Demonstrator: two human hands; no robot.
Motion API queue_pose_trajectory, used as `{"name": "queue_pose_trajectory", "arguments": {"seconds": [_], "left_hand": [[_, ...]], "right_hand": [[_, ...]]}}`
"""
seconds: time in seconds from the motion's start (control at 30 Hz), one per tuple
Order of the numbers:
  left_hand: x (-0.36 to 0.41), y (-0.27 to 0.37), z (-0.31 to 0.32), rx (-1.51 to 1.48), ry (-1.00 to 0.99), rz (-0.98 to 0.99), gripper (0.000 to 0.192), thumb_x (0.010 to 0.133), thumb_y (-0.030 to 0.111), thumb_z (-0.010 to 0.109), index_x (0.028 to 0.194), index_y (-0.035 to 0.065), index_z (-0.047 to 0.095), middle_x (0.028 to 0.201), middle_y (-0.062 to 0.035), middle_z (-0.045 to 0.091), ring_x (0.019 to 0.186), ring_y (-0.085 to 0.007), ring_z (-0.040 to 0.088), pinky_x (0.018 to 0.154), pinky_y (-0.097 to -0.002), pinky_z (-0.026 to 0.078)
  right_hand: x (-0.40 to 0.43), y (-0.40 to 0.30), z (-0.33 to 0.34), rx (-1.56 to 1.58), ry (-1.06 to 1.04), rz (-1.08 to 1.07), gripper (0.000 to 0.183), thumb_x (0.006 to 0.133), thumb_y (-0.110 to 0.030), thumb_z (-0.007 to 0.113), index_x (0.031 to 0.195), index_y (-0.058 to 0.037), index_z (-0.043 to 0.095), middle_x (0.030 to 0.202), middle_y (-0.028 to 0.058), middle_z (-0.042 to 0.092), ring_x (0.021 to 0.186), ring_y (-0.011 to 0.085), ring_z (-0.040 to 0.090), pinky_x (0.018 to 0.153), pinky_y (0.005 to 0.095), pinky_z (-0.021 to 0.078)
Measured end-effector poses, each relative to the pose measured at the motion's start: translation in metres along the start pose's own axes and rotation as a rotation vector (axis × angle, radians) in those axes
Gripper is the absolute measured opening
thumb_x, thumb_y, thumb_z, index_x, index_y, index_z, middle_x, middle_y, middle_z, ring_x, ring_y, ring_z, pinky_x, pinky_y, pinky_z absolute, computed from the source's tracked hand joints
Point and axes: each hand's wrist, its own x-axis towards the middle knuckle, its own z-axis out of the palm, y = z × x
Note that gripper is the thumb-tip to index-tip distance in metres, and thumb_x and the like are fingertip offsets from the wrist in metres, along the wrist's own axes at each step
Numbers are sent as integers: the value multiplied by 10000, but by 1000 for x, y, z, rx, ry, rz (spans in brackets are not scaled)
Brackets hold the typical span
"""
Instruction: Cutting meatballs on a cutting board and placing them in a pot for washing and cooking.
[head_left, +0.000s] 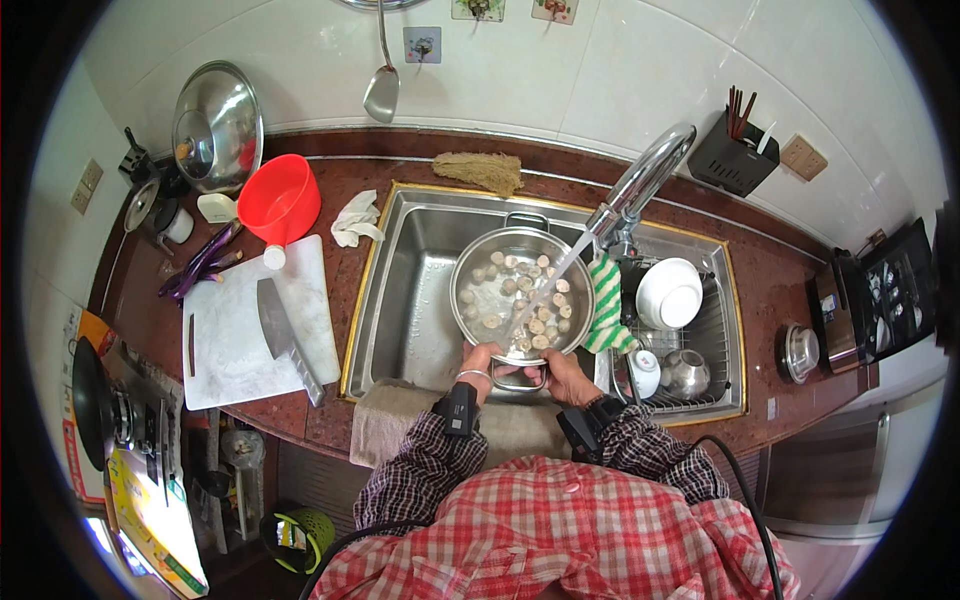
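Note:
A stainless steel pot (459, 300) sits over the double-basin sink (417, 322), holding water and several round, pale food pieces (536, 326). Some pieces float and show cut faces. Water runs into the pot from the chrome faucet (637, 180). My left hand (478, 366) grips the near rim, left of the near loop handle (517, 384). On the other side of that handle, my right hand (568, 377) holds the rim too. The fingers under the rim are partly hidden.
At left lie a white cutting board (225, 337) with a cleaver (281, 330), eggplants (195, 266) and a red ladle (281, 199). A green-striped cloth (609, 304) hangs on the sink divider. A dish rack (671, 401) holds bowls (670, 294). A towel (397, 424) covers the front edge.

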Motion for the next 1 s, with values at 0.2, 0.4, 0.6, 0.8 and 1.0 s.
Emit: {"name": "queue_pose_trajectory", "arguments": {"seconds": [0.2,0.4,0.6,0.8,1.0], "left_hand": [[3,-1,1,7,27,-25,362,660,-4,497,1017,-63,480,913,-171,581,786,-288,618,650,-346,572],[4,-2,-3,9,-24,-15,334,671,12,483,993,-75,478,899,-184,578,786,-290,618,664,-353,573],[3,-2,-1,8,-23,-30,301,684,31,481,965,-74,505,917,-184,581,784,-288,617,667,-355,570],[5,-4,-2,25,-4,-10,293,682,30,482,956,-72,510,920,-183,582,785,-280,615,659,-351,571],[6,-3,-3,15,15,-38,308,673,16,483,966,-76,505,906,-175,583,794,-280,614,652,-350,571]], "right_hand": [[2,0,-1,-22,-14,-2,263,859,-89,410,1004,130,421,710,189,598,525,229,589,393,288,474],[-2,-1,2,-19,8,-8,261,858,-89,417,1003,129,423,714,184,592,539,228,593,395,290,472],[1,0,-1,-30,-9,6,263,861,-85,415,1005,135,426,723,183,590,538,227,587,389,292,463],[-1,-1,0,-38,8,-14,265,859,-83,421,1010,136,423,728,188,589,544,227,591,392,290,468],[-1,-1,0,-62,7,7,269,858,-81,420,1026,129,410,760,191,585,550,227,597,383,293,471]]}}
